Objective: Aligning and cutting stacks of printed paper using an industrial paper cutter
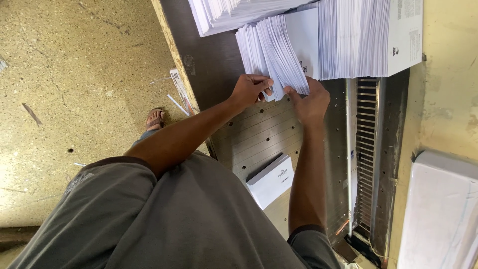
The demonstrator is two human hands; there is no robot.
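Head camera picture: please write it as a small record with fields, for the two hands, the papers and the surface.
left hand: left hand grips the near edge of the fanned booklets
right hand: right hand presses on the same fanned booklets from the other side
other papers: tall white stack beside them; small booklet pile lies apart, nearer the person
surface: grey metal table with grooves and holes
floor: speckled concrete floor, one sandalled foot visible

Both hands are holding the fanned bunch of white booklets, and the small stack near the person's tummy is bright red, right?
Not quite. The small stack is white, not red, as the head view shows. The rest holds: the left hand and right hand both hold the fanned booklets.
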